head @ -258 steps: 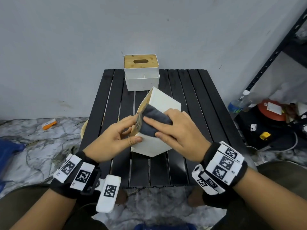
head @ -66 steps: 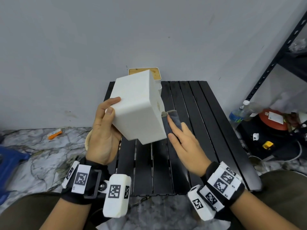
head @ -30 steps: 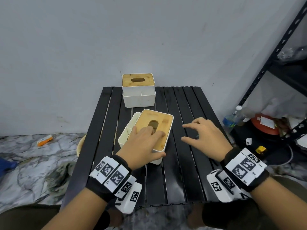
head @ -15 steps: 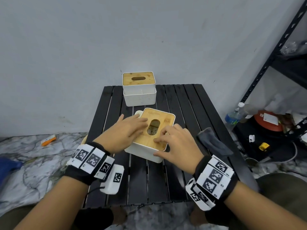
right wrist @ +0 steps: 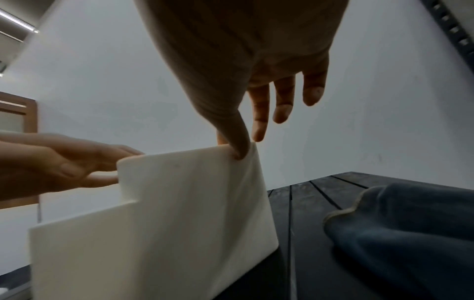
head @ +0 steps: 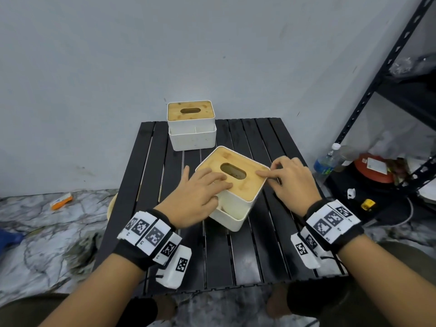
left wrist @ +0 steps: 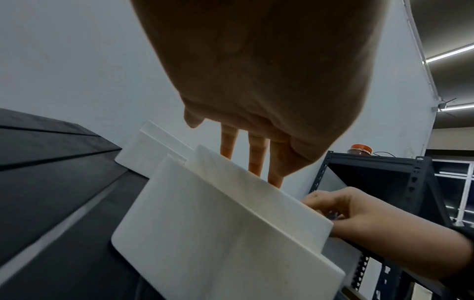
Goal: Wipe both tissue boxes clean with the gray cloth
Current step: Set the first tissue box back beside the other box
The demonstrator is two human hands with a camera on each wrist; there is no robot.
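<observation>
The near tissue box, white with a bamboo lid, sits askew at the middle of the black slatted table. My left hand lies flat on the lid, fingers straight beside the slot. My right hand pinches the lid's right corner; the thumb presses the white side and the index finger lies on top. The second tissue box stands at the table's far edge against the wall. The gray cloth lies loose on the table right of the near box, hidden in the head view.
A black metal shelf stands to the right, with a water bottle and a red round object on the floor by it. An orange item lies on the marble floor at left.
The near box has been turned and shifted slightly right. My right hand has moved from the lid's front to its right corner. The cloth stays on the table, no longer held.
</observation>
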